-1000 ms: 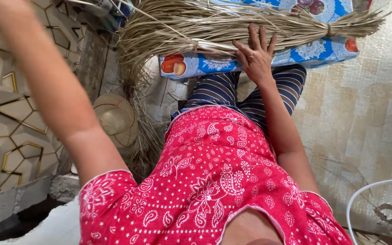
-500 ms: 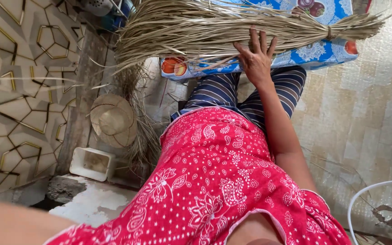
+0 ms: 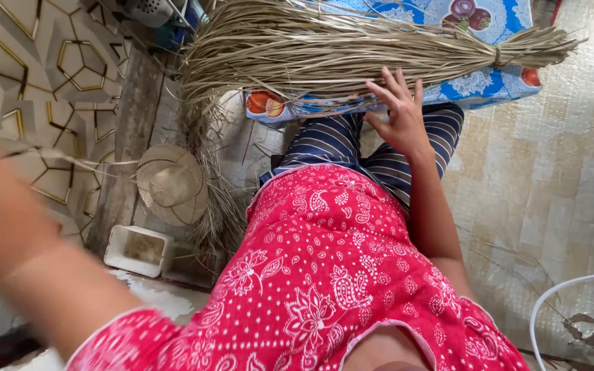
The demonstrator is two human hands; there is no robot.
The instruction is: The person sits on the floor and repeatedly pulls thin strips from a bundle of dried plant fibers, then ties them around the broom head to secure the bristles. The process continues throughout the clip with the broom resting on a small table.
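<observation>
Right hand [image 3: 399, 113], fingers spread, presses the tied dried-grass bundle [image 3: 352, 45] at twelve o'clock, pinning it on the blue cushion [image 3: 479, 86]. Left hand's grip is blurred at nine o'clock; I cannot tell its state.

You have one tied straw bundle [image 3: 352, 48] at twelve o'clock, one woven hat [image 3: 171, 184] and one white tub [image 3: 137, 250] at nine.

Tied bundle of dry tan straw [image 3: 352, 48], lying crosswise over blue patterned cushion [image 3: 489, 86], loose ends fanned left
</observation>
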